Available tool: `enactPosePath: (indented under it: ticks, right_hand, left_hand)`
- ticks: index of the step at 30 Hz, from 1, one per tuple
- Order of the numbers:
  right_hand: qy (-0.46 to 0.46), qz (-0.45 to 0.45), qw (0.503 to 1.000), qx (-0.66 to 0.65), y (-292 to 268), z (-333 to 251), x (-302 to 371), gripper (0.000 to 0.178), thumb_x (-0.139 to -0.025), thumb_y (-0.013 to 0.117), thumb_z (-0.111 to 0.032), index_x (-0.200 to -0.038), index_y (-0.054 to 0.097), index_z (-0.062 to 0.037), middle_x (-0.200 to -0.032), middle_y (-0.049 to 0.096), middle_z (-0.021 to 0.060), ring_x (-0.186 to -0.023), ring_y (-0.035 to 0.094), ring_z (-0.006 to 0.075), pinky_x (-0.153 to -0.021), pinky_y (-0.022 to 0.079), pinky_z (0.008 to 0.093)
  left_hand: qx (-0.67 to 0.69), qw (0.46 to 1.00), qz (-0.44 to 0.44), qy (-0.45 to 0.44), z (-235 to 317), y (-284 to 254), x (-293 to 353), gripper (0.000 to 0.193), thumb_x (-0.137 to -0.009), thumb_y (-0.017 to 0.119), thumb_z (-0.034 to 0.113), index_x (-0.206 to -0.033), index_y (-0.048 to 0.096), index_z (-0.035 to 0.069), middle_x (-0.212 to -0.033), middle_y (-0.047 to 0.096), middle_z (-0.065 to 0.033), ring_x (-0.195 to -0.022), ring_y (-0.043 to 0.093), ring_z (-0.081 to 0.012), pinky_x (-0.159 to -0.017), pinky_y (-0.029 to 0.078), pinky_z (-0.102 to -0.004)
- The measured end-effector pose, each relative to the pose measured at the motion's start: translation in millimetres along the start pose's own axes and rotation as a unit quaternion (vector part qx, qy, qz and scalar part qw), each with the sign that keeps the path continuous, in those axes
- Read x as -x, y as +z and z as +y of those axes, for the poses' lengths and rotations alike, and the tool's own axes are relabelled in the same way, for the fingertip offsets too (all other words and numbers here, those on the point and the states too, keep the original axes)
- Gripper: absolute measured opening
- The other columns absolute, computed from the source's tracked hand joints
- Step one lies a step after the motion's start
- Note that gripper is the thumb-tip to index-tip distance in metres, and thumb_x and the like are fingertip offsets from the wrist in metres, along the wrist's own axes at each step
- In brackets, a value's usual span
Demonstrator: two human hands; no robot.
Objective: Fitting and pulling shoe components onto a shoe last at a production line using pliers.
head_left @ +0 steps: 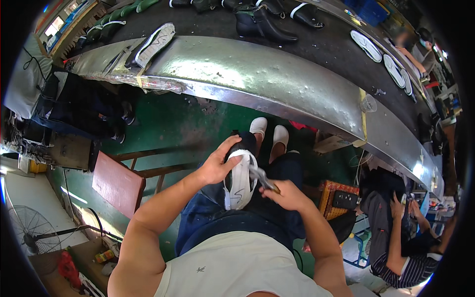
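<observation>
On my lap lies a shoe, bottom up, its white underside edged with dark material and marked with a scrawled dark line. My left hand is closed around its far end, the thumb laid over the white underside. Pincers of grey metal are in the closed grip of my right hand. Their head meets the right edge of the shoe, though I cannot tell whether the jaws pinch anything there.
Ahead runs a conveyor with a metal rim, carrying a white-bottomed shoe, a black ankle boot and white soles. A reddish stool and a fan stand left. Co-workers sit at both sides.
</observation>
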State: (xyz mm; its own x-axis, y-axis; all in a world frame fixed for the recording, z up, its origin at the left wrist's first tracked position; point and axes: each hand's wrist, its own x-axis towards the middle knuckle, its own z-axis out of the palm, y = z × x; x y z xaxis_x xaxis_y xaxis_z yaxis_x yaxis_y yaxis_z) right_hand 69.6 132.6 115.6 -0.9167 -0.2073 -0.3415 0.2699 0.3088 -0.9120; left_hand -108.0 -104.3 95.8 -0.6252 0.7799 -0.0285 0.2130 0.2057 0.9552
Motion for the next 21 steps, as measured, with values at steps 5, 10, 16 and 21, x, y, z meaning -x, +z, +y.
enactPosePath:
  ticks: [5,10,16,21]
  right_hand:
    - [-0.072,0.175,0.982,-0.026,11.7,3.3,17.3,0.042,-0.096,0.072,-0.026,-0.127,0.060,-0.0009,-0.108,0.070,0.0120,-0.101,0.068,0.0234,-0.090,0.052,0.0339]
    - [-0.163,0.161,0.973,-0.033,2.4,-49.1,-17.6,0.067,-0.090,0.080,-0.030,-0.140,0.048,0.0009,-0.132,0.059,0.0179,-0.117,0.061,0.0240,-0.100,0.047,0.0339]
    - [-0.122,0.053,0.990,0.050,-18.2,-83.3,-16.7,0.111,-0.063,0.098,-0.040,-0.144,0.038,0.0072,-0.158,0.035,0.0274,-0.143,0.043,0.0425,-0.117,0.036,0.0432]
    - [-0.135,0.017,0.983,0.125,-21.5,-86.5,-19.9,0.103,-0.062,0.097,-0.039,-0.135,0.040,0.0064,-0.157,0.032,0.0341,-0.139,0.046,0.0473,-0.114,0.040,0.0435]
  left_hand:
    - [-0.068,0.995,0.023,0.068,46.4,8.4,36.8,0.064,-0.096,0.060,0.006,-0.154,0.034,0.000,-0.162,0.032,-0.0231,-0.153,0.027,-0.0364,-0.123,0.023,-0.0417]
    - [-0.097,0.990,-0.024,0.103,73.5,19.5,63.2,0.092,-0.088,0.068,0.003,-0.160,0.011,-0.003,-0.164,0.023,-0.0267,-0.156,0.010,-0.0472,-0.126,0.015,-0.0501]
    - [-0.099,0.986,-0.081,0.107,79.6,30.6,68.0,0.120,-0.079,0.078,-0.001,-0.160,-0.010,0.000,-0.165,0.020,-0.0265,-0.156,0.005,-0.0477,-0.125,0.023,-0.0471]
    - [-0.109,0.984,-0.103,0.092,77.1,28.1,65.1,0.120,-0.080,0.081,0.005,-0.160,-0.008,-0.002,-0.167,0.017,-0.0247,-0.156,0.006,-0.0461,-0.125,0.024,-0.0464]
